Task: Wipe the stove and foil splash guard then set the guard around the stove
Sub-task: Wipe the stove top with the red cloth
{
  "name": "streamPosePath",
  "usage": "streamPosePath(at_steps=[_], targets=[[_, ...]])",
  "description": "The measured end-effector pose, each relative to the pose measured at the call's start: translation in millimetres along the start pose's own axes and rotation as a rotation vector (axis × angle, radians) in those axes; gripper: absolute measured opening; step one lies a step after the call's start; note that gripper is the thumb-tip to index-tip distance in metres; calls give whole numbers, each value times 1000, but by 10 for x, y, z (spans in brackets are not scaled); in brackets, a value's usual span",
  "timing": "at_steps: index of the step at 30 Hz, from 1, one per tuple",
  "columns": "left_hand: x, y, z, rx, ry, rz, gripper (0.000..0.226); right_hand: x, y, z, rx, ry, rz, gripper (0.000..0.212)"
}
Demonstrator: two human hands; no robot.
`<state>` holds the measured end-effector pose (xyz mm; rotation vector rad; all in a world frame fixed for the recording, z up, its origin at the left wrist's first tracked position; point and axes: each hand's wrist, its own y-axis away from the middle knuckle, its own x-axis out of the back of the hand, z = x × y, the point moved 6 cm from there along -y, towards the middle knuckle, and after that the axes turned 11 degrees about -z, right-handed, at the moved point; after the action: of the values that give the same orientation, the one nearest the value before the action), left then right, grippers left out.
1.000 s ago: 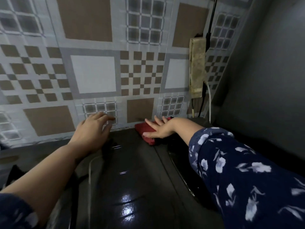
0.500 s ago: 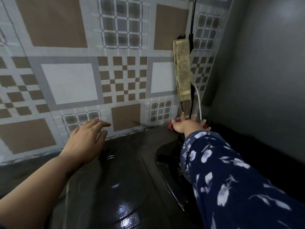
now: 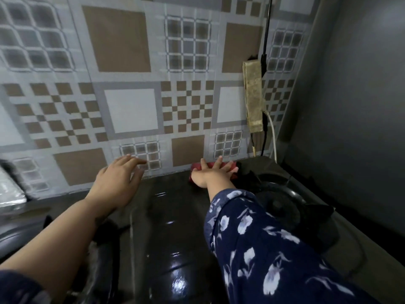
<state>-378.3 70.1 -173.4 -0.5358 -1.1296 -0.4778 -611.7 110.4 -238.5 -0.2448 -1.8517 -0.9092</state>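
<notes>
At the back edge of the stove (image 3: 171, 218), the right hand (image 3: 213, 173) lies flat with fingers spread, pressing a red cloth (image 3: 210, 166) against the glossy black top where it meets the patterned wall (image 3: 131, 110); the cloth's long axis runs left to right along that wall. Just to its left the left hand (image 3: 118, 181) is open and empty, fingers loosely spread, apparently braced on the top. One burner (image 3: 282, 205) shows near the right forearm. A single crinkled foil splash guard (image 3: 8, 189) shows only at the far left edge, well apart from both hands and nearer the left, so fetching it would likely fall to that arm. One cloth, one guard, one stove are visible
</notes>
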Motion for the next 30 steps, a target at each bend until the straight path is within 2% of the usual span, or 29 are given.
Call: streamPosePath(at_steps=[7,12,16,20,23,25,30], targets=[[135,667,-409,171,-45,-97,34,-722,778,-841,399,267,14,53],[338,1111,-542,212,-33,-66,34,-1085,1357,-957,577,357,37,49],[414,1399,-646,239,-63,-67,35,-1173,1562,-701,582,345,38,49],[469,1612,-802,264,-78,-89,35,-1170,1714,-611,553,354,168,51],[498,1725,-942,284,-71,-88,35,-1270,1695,-609,432,275,64,49],[518,1767,-1022,299,-60,-64,36,-1270,1638,-632,387,270,58,49],[614,1725,-1177,307,-47,1,35,-1110,1334,-853,396,285,8,49]])
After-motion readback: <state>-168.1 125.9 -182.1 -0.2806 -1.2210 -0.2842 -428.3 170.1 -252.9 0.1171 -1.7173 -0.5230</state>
